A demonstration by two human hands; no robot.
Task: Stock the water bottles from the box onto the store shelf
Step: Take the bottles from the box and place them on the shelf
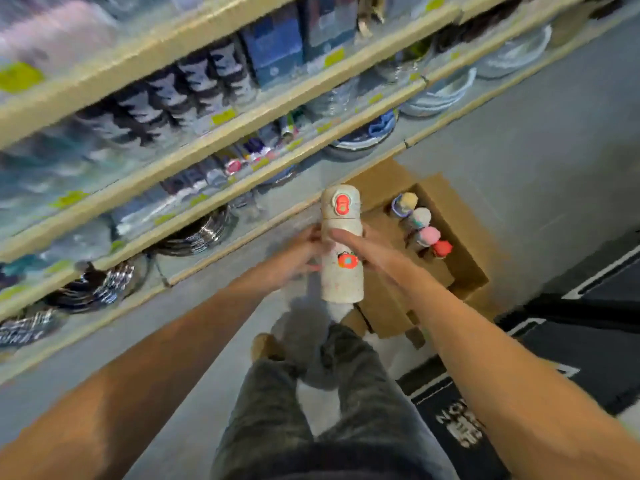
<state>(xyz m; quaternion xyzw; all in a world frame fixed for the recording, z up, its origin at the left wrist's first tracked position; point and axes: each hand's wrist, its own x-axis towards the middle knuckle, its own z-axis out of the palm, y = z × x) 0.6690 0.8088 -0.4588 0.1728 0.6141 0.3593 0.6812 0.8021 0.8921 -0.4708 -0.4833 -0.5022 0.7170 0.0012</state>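
I hold a white water bottle [341, 271] upright at waist height, in front of the lower shelves; it has a red lid button and a red sticker. My left hand [296, 259] grips its left side with curled fingers. My right hand [367, 249] holds the right side, one digit lying across the front. An open cardboard box [467, 268] stands on the floor just right of the bottle. Inside it several more bottles stand in a row, with yellow [407, 201], white [421, 216], pink [430, 235] and red [442, 248] caps.
Wooden store shelves [242, 188] run diagonally across the left and top, filled with cups, boxed goods, plates and metal racks [197, 233]. Grey floor lies below the shelves. My legs and a shoe [265, 346] are under the bottle. A black mat [588, 341] lies to the right.
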